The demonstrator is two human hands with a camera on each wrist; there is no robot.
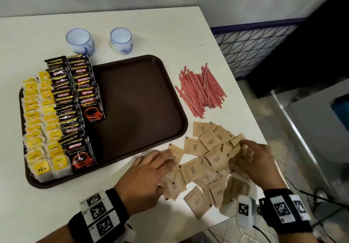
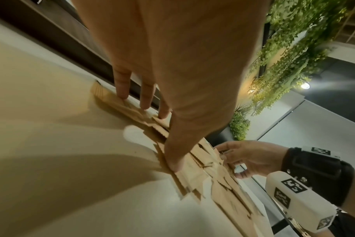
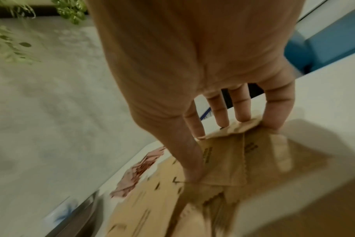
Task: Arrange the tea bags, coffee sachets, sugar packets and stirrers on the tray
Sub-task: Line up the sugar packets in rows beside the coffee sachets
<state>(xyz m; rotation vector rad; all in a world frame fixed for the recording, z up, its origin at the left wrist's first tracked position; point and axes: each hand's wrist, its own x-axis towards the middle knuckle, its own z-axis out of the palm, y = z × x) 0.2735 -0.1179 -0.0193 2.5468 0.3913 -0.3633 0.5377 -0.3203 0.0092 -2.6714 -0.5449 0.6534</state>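
Note:
A brown tray (image 1: 136, 101) holds two columns of yellow tea bags (image 1: 39, 121) along its left side and two columns of black coffee sachets (image 1: 75, 99) beside them. Red-and-white stirrers (image 1: 200, 89) lie in a loose heap on the table, right of the tray. Brown sugar packets (image 1: 200, 165) (image 2: 199, 176) (image 3: 223, 160) are scattered in front of the tray's near right corner. My left hand (image 1: 160, 163) (image 2: 172, 121) presses flat on the pile's left part with straight, spread fingers. My right hand (image 1: 251, 157) (image 2: 251, 157) (image 3: 223, 112) pinches a few packets between thumb and fingers at the pile's right side.
Two white-and-blue cups (image 1: 80, 41) (image 1: 121, 40) stand behind the tray. The white table (image 1: 37, 205) ends just right of the sugar pile, and some packets lie close to that edge. The right half of the tray is bare brown surface.

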